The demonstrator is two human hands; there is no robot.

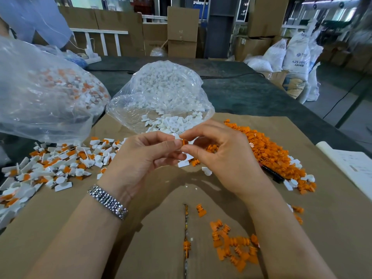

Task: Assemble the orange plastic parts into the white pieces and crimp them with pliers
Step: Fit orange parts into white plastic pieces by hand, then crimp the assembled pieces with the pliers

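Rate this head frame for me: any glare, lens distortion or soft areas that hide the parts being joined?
Head view: wide-angle bending curves the table edge and stretches the forearms. Glare whitens the clear bags, veiling their contents. Background boxes look soft. Left hand and right hand are sharp, but the pinched orange part is mostly hidden by fingertips. Shadows are soft.

Bright daylight falls from behind and above me; my arms throw soft shadows on the cardboard [80,228]; edges bend and blur.

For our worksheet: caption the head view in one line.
Both hands, left and right, pinch an orange part above cardboard.
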